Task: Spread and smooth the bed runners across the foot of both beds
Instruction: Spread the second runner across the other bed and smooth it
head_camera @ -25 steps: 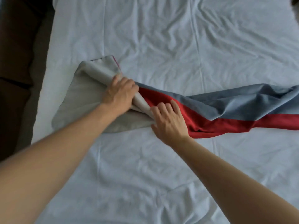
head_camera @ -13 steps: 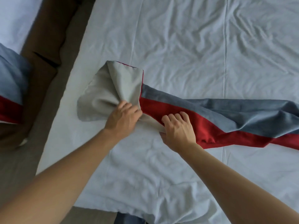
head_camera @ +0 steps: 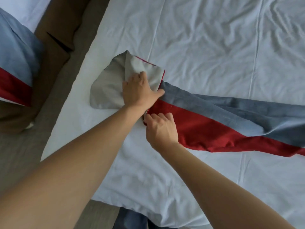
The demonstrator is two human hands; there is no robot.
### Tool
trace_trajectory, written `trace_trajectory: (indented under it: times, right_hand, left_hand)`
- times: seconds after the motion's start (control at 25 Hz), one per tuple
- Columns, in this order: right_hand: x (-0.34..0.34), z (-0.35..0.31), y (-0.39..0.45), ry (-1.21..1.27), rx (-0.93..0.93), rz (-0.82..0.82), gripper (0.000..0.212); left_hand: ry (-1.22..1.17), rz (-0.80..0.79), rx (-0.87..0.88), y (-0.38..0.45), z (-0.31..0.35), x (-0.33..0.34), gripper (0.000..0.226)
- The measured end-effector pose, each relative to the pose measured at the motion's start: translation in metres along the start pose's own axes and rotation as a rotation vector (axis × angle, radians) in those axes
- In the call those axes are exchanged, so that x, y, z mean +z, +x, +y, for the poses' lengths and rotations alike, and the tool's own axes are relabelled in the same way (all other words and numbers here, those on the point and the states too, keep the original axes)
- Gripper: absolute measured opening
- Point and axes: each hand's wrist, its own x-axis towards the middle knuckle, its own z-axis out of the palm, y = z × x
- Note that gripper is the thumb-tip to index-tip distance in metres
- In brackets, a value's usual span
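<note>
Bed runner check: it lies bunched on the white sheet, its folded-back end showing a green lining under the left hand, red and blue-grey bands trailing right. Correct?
Not quite: the lining is pale grey, not green. The head view shows the bed runner bunched on the white sheet, its folded-back end under the left hand, with red and blue-grey bands trailing right.

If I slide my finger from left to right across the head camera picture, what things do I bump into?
Blue and red bed runner on the other bed → brown gap between the beds → grey folded-back underside of this bed's runner → left hand → right hand → red and blue-grey runner stripes.
</note>
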Motion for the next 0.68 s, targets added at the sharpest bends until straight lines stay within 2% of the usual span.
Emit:
trace_trajectory:
  times: [0.08,0.16,0.24,0.32,0.48,0.56,0.68]
  right_hand:
    - [-0.002,0.002,-0.004,-0.024,0.006,-0.01,0.009]
    - [-0.008,0.012,0.004,-0.006,0.097,-0.009,0.026]
    - [-0.013,0.022,0.016,0.005,0.139,0.022,0.034]
    - [-0.018,0.026,0.026,0.0,0.132,0.055,0.035]
    - [-0.021,0.005,0.041,-0.027,0.038,0.102,0.03]
    - [-0.02,-0.008,0.046,-0.03,-0.023,0.111,0.03]
    - [-0.015,-0.034,0.053,-0.035,-0.127,0.053,0.038]
  left_hand:
    - [0.161,-0.03,0.073,-0.014,-0.007,0.006,0.048]
    - [0.268,-0.024,0.168,-0.024,-0.019,0.009,0.02]
    - [0.219,0.023,0.153,-0.028,-0.035,0.006,0.009]
    - [0.012,0.089,0.006,-0.042,-0.054,-0.001,0.009]
    - [-0.445,0.124,-0.495,-0.102,-0.093,-0.004,0.014]
    - [-0.497,0.098,-0.676,-0.138,-0.107,0.005,0.018]
    - [-0.547,0.06,-0.796,-0.189,-0.122,0.014,0.022]
